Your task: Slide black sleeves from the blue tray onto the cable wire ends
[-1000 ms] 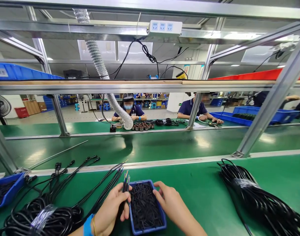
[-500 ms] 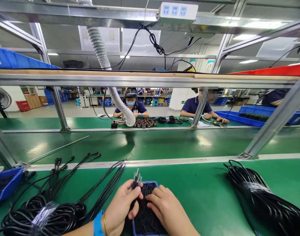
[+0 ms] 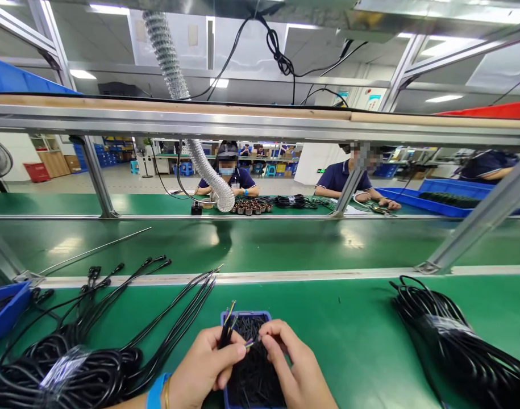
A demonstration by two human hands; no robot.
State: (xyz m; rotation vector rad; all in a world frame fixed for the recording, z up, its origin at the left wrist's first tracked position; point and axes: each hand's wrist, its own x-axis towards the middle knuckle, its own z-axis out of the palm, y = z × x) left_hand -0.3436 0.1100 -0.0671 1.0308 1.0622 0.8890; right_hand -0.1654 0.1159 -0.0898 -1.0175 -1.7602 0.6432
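Observation:
My left hand (image 3: 215, 360) grips several black cables (image 3: 226, 335) whose stripped ends show thin coloured wires. One cable end (image 3: 248, 343) points right, between thumb and finger. My right hand (image 3: 291, 360) is pinched close to that end; whatever sits between its fingertips is too small to make out. Under both hands stands a blue bin (image 3: 246, 313) filled with short black tube pieces (image 3: 255, 375). A coil of black cable (image 3: 93, 372) bound with clear wrap lies left of my left hand, its loose ends reaching toward the middle.
Another wrapped cable coil (image 3: 451, 335) rests at the right. A second blue bin (image 3: 8, 309) stands at the left edge. Metal frame posts (image 3: 473, 218) and a crossbar (image 3: 251, 122) stand ahead. Two people sit across the bench beyond a hanging duct (image 3: 204, 170).
My right hand has lifted from the tube pieces and come up, pinched, beside the wire ends. My left hand has turned one cable end toward it. The view has tilted slightly down.

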